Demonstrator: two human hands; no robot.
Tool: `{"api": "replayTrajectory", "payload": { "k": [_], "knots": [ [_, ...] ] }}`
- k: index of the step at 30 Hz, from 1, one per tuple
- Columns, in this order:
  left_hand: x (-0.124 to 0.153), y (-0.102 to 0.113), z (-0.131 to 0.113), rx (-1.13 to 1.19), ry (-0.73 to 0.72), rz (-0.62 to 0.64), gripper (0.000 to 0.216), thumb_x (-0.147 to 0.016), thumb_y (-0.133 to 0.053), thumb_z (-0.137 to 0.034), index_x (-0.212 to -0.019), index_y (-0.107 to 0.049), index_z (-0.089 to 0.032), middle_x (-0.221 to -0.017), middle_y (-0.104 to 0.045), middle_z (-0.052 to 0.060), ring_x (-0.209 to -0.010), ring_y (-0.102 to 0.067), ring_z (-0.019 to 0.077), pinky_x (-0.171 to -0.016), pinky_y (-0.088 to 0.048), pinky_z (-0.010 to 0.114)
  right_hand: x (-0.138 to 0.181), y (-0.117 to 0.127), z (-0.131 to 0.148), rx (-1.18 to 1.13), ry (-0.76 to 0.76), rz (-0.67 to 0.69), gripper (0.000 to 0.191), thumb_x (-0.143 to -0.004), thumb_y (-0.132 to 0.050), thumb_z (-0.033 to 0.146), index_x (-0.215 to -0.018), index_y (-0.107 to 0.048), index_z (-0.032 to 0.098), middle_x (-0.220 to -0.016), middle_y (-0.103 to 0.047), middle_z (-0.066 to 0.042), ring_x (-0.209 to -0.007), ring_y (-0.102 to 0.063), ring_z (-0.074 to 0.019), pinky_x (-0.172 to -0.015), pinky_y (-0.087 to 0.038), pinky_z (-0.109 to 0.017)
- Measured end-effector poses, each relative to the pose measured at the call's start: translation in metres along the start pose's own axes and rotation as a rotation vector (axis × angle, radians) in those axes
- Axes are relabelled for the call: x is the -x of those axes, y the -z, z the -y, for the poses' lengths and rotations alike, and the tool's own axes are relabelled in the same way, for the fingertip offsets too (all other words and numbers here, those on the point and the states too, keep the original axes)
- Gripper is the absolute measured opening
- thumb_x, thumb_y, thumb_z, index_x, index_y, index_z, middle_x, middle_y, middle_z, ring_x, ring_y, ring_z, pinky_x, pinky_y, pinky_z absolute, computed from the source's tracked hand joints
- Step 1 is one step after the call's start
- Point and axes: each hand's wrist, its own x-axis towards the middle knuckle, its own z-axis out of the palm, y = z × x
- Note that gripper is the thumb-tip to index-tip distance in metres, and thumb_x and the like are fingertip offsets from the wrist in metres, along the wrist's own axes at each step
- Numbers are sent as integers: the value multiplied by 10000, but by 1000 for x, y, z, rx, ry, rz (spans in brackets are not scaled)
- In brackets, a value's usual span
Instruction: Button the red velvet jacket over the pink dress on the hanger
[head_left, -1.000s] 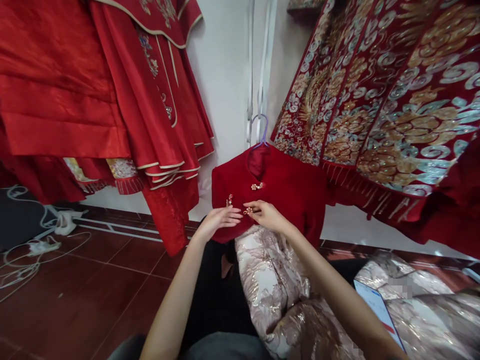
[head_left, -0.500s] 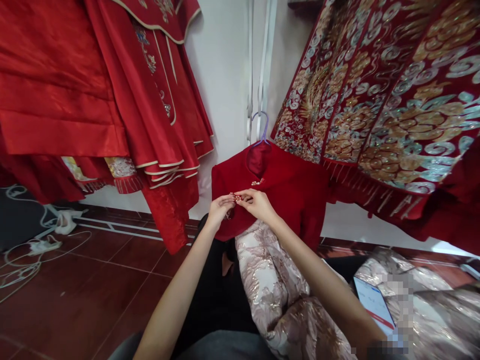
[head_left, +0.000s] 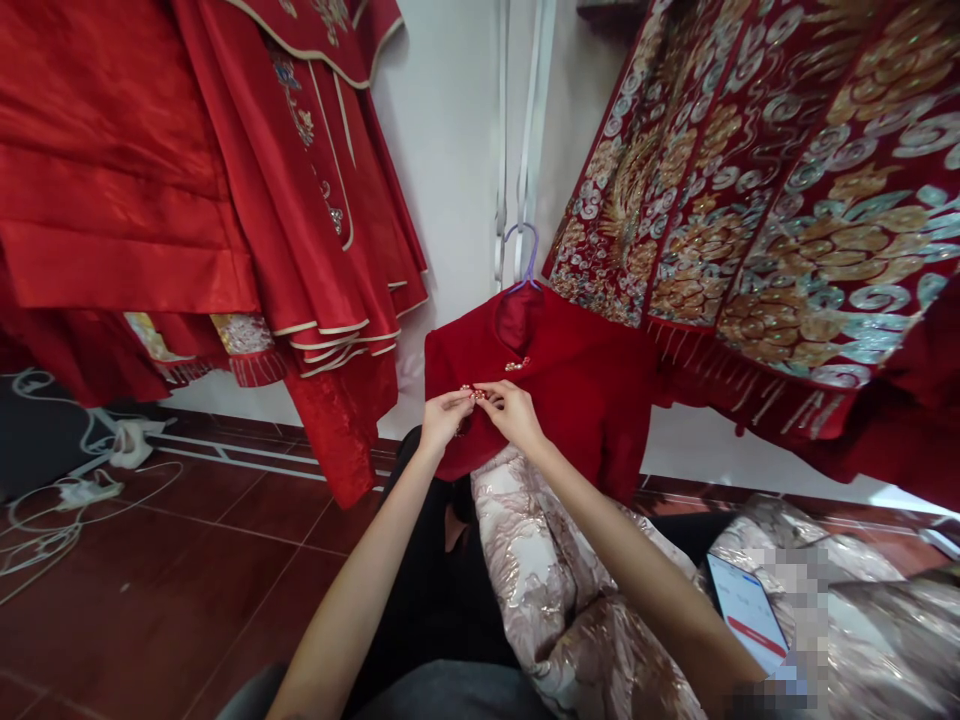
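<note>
A dark red jacket [head_left: 559,375] hangs by its collar on a purple hanger [head_left: 531,258] in front of me. Down its front run small beaded fastenings; the upper one [head_left: 517,366] sits below the collar. My left hand [head_left: 444,418] pinches one side of a lower beaded fastening [head_left: 475,395], thumb against fingers. From the other side, my right hand [head_left: 511,412] pinches the same fastening, its fingertips almost touching those of the left. The fingers partly cover the fastening, so I cannot tell whether it is joined.
Red garments [head_left: 315,220] hang at the left, and an embroidered skirt [head_left: 757,200] with fringe hangs at the right. Pale brocade cloth [head_left: 525,540] lies across my lap. A lit phone [head_left: 746,610] rests at the lower right. White cables [head_left: 56,520] lie on the tiled floor.
Both hands stay at the lower fastening, with only a slight shift of the fingers. The jacket's left edge has moved a little to the right.
</note>
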Motion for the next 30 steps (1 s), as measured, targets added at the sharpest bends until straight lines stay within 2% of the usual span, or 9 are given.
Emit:
{"api": "replayTrajectory", "payload": {
  "k": [5, 9, 11, 15, 17, 19, 24, 28, 30],
  "knots": [
    [-7, 6, 0, -147, -87, 16, 298, -600, -777, -319, -795, -696, -109, -767, -712, 67, -712, -659, 166, -802, -531, 357, 0, -5, -1, 49, 20, 7, 297, -842, -554, 189, -1118, -665, 195, -926, -640, -53, -697, -620, -116, -721, -534, -252],
    [-7, 13, 5, -287, -204, 124, 277, -686, -715, -343, -846, -627, -135, -888, -678, 69, -796, -636, 160, -848, -507, 363, 4, 1, 3, 49, 30, 35, 319, -854, -532, 190, -1152, -645, 206, -983, -660, -63, -762, -642, -137, -781, -539, -281],
    [5, 20, 12, -376, -224, 182, 377, -710, -700, -343, -1005, -560, -156, -1054, -621, 89, -879, -610, 164, -861, -503, 372, 13, 12, 6, -3, 39, 89, 348, -865, -497, 180, -1190, -615, 214, -1072, -666, -61, -868, -655, -148, -844, -533, -290],
    [47, 39, 30, -652, -328, 313, 818, -609, -781, -292, -1281, -329, -180, -1316, -364, 150, -1097, -499, 222, -941, -466, 409, 43, 46, 7, 77, 84, 162, 491, -816, -484, 114, -1293, -520, 226, -1261, -593, -45, -1128, -568, -175, -1015, -441, -348],
    [68, 45, 37, -768, -362, 307, 766, -662, -718, -224, -1300, -295, -179, -1299, -331, 145, -1042, -508, 204, -925, -471, 403, 60, 62, 5, 199, 119, 152, 576, -769, -485, 74, -1329, -473, 208, -1318, -539, -59, -1215, -491, -193, -1058, -392, -370],
    [83, 45, 37, -842, -390, 241, 587, -740, -597, -155, -1264, -333, -188, -1245, -369, 120, -961, -524, 174, -883, -480, 373, 73, 75, 0, 328, 138, 121, 580, -760, -470, 62, -1326, -466, 189, -1315, -524, -77, -1236, -453, -211, -1057, -381, -384],
    [95, 19, 14, -861, -448, 178, 156, -835, -471, -157, -975, -509, -214, -909, -530, 17, -824, -539, 144, -786, -455, 284, 82, 97, -17, 615, 48, -39, 274, -883, -462, 233, -1100, -618, 177, -1052, -632, -102, -1021, -545, -266, -901, -434, -425],
    [101, -12, -4, -767, -500, 87, 129, -846, -490, -196, -968, -528, -211, -891, -564, 18, -797, -551, 140, -759, -453, 260, 73, 119, -14, 484, -36, -79, 247, -917, -439, 327, -981, -644, 205, -945, -676, -67, -861, -609, -217, -817, -462, -354],
    [109, -26, -2, -815, -501, 176, 187, -851, -480, -185, -1024, -544, -212, -941, -576, 37, -860, -562, 160, -803, -460, 283, 71, 128, -1, 406, -66, -103, 255, -918, -434, 344, -976, -642, 209, -919, -686, -63, -783, -624, -191, -759, -476, -313]
  ]
}}
